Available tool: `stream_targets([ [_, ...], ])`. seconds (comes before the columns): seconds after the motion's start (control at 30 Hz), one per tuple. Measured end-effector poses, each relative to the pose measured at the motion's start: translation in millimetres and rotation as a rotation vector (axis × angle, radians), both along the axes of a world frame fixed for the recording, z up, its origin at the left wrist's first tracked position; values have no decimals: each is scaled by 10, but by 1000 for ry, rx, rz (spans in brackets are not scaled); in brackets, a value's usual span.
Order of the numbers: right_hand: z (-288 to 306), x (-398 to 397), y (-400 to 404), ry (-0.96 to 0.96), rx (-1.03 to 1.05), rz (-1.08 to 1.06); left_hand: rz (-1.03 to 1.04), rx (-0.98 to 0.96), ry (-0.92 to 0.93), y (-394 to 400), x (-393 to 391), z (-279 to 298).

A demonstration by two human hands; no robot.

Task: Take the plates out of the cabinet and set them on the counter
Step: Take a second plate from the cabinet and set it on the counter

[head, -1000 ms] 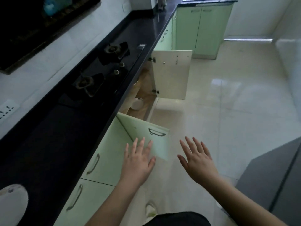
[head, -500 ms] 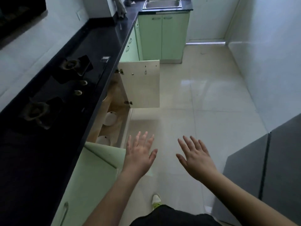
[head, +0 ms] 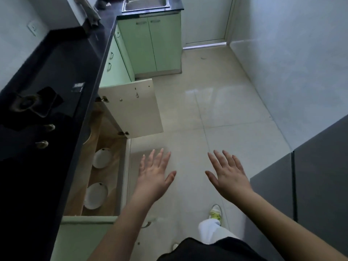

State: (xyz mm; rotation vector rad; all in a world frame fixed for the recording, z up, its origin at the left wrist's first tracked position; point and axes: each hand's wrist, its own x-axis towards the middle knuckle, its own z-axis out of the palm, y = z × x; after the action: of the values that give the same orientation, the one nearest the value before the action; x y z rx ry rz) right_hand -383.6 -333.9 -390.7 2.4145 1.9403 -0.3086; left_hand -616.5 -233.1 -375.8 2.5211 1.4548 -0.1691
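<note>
- The counter point(head: 62, 76) was very dark, so little on it could be made out beyond a gas burner point(head: 35, 104) and two knobs at its front.
- The counter edge overhung the open cabinet point(head: 111, 147) and hid the back of it; only the front of the wooden floor showed.
- Two white plates lay flat on that floor: the far plate point(head: 101, 158) was partly tucked under the counter edge, and the near plate point(head: 96, 195) showed almost whole.
- A pale curved rim higher up under the counter edge could not be identified.
- The far cabinet door point(head: 131, 108) stood swung wide open, its pale inner face showing; the near door point(head: 88, 220) was seen only edge-on, its handle partly behind the left forearm.
- The left hand point(head: 153, 175) hung flat with fingers spread and straight, palm down, beside the cabinet opening, holding and touching nothing.
- The right hand point(head: 228, 176) was likewise flat and spread over the tiled floor point(head: 216, 113), well apart from the plates and gripping nothing.
- A sink point(head: 146, 4) at the far end was cut off by the top edge.
</note>
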Motion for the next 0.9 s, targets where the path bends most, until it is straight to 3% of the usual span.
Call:
stream_targets([
  [0.43, -31, 1199, 1319, 29, -27, 179, 105, 24, 102, 997, 1201, 12],
  [0.67, -22, 1265, 1978, 82, -22, 285, 213, 23, 87, 1263, 1380, 74],
  [0.9, 99, 1032, 2672, 70, 10, 442, 339, 22, 69, 1668, 958, -4],
])
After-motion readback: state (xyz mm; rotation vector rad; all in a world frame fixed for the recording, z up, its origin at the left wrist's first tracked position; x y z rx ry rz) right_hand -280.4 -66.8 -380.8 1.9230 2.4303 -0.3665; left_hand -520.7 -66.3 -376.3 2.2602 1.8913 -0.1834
